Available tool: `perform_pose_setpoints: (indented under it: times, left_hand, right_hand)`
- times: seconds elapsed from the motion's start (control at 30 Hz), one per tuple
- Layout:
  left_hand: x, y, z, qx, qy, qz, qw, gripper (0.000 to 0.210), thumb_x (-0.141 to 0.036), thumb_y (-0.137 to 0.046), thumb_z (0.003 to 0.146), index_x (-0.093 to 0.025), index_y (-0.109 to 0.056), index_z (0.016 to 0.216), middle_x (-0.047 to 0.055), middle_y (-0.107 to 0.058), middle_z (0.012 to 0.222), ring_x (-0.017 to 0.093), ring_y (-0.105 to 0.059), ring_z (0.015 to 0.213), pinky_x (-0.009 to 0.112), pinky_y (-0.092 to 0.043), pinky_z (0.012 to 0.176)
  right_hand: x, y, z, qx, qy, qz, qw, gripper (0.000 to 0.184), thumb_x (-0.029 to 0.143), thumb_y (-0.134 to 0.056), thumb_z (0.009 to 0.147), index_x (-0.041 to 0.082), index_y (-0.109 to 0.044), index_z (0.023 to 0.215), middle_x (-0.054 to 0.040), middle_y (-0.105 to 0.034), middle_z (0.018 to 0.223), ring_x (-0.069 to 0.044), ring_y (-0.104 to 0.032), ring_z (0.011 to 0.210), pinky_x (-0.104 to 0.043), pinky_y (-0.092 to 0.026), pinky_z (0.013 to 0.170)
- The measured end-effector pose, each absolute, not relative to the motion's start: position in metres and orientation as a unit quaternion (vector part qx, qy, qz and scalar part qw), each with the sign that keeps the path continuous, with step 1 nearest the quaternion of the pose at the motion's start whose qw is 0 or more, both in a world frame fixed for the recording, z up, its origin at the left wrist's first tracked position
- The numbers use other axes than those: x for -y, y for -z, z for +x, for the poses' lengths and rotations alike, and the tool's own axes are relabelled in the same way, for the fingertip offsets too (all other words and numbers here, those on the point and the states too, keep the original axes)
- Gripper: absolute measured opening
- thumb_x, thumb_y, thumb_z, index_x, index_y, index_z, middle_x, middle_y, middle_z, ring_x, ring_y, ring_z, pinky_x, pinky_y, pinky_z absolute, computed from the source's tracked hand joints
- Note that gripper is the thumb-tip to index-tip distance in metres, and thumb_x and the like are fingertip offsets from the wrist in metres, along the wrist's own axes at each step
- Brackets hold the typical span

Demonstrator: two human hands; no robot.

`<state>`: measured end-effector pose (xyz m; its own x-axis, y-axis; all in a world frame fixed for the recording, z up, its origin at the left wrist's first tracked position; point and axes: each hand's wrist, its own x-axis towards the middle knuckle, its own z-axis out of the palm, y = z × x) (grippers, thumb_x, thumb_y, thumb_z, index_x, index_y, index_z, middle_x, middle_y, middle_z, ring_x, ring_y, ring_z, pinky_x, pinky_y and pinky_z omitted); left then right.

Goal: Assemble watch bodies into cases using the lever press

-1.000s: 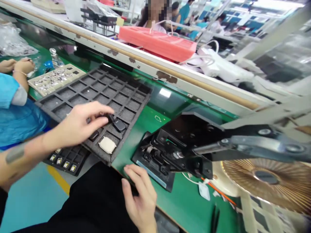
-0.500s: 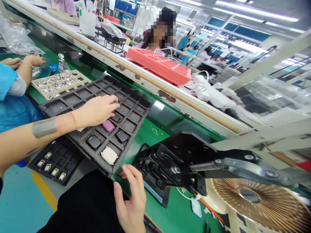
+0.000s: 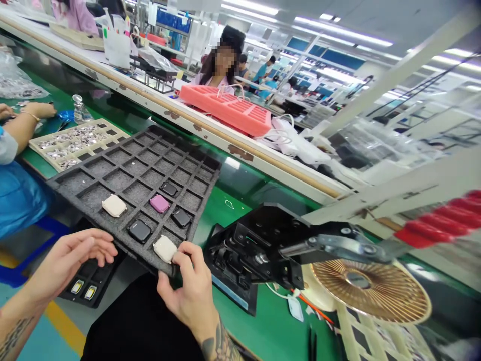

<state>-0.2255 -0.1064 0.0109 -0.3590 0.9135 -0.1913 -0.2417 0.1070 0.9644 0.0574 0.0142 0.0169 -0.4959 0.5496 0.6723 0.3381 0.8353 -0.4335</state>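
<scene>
A dark grey foam tray [image 3: 137, 193] with square pockets lies on the green bench, its front corner jutting over its edge. My right hand [image 3: 191, 286] is closed on that corner, thumb at the outer side and fingers over the rim, beside a cream watch-case-like piece [image 3: 165, 248]. Other pockets hold a second cream piece [image 3: 114, 205], a purple piece [image 3: 160, 203] and black pieces [image 3: 140, 230]. My left hand [image 3: 80, 255] hovers by the tray's front left edge, holding nothing, its fingers extended.
A smaller black tray [image 3: 80, 296] with yellow-and-white pieces sits below. On the right stand a black press fixture [image 3: 255, 255] and a gold-coloured fan [image 3: 370, 286]. A co-worker's arm [image 3: 22, 128] is at left, near a beige parts tray [image 3: 71, 143]. A red tray [image 3: 225, 108] rests on the ledge.
My left hand has drawn back from over the foam tray to its front edge, uncovering a cream piece. My right hand has moved onto the tray's near corner. The view has shifted.
</scene>
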Motion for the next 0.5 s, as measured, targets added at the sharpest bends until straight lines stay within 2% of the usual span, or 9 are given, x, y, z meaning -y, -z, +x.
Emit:
perform_pose_setpoints:
  times: [0.13, 0.23, 0.33, 0.4, 0.5]
  left_hand:
    - [0.093, -0.022, -0.24, -0.574, -0.555, 0.263, 0.542, 0.061, -0.072, -0.09, 0.083, -0.011, -0.088, 0.088, 0.023, -0.086, 0.09, 0.032, -0.081, 0.071, 0.035, -0.065, 0.06]
    - [0.089, -0.035, -0.238, -0.562, -0.597, 0.199, 0.536, 0.058, -0.07, -0.093, 0.082, -0.013, -0.086, 0.092, 0.018, -0.088, 0.095, 0.031, -0.082, 0.074, 0.034, -0.068, 0.059]
    - [0.077, -0.053, -0.219, -0.529, -0.701, 0.173, 0.446, 0.043, -0.05, -0.1, 0.084, -0.026, -0.083, 0.115, 0.004, -0.089, 0.123, 0.027, -0.084, 0.101, 0.032, -0.074, 0.081]
    - [0.06, -0.065, -0.206, -0.492, -0.761, 0.166, 0.388, 0.041, -0.032, -0.095, 0.09, -0.031, -0.079, 0.128, -0.002, -0.086, 0.135, 0.024, -0.081, 0.119, 0.03, -0.072, 0.098]
    - [0.022, -0.076, -0.203, -0.434, -0.822, 0.102, 0.353, 0.031, -0.015, -0.069, 0.101, -0.022, -0.08, 0.129, 0.002, -0.089, 0.119, 0.024, -0.082, 0.122, 0.034, -0.068, 0.11]
  right_hand:
    - [-0.011, -0.026, 0.047, 0.835, -0.096, -0.27, 0.47, 0.014, 0.021, -0.069, 0.094, 0.024, -0.06, 0.103, -0.0061, -0.065, 0.101, -0.019, -0.07, 0.085, -0.03, -0.064, 0.071]
    - [-0.001, -0.027, 0.036, 0.816, -0.1, -0.272, 0.499, 0.017, 0.021, -0.071, 0.092, 0.024, -0.06, 0.104, -0.0063, -0.065, 0.101, -0.02, -0.07, 0.087, -0.031, -0.064, 0.073]
    - [0.012, -0.022, 0.019, 0.797, -0.118, -0.272, 0.527, 0.017, 0.022, -0.072, 0.092, 0.024, -0.06, 0.103, -0.0061, -0.065, 0.1, -0.02, -0.069, 0.086, -0.031, -0.064, 0.074]
    - [0.019, -0.018, 0.01, 0.79, -0.133, -0.265, 0.536, 0.017, 0.023, -0.071, 0.094, 0.023, -0.061, 0.107, -0.007, -0.066, 0.103, -0.02, -0.07, 0.09, -0.031, -0.065, 0.077]
    - [0.025, -0.013, 0.01, 0.802, -0.145, -0.244, 0.525, 0.027, 0.024, -0.068, 0.099, 0.02, -0.064, 0.125, -0.0129, -0.068, 0.12, -0.023, -0.075, 0.106, -0.034, -0.069, 0.088]
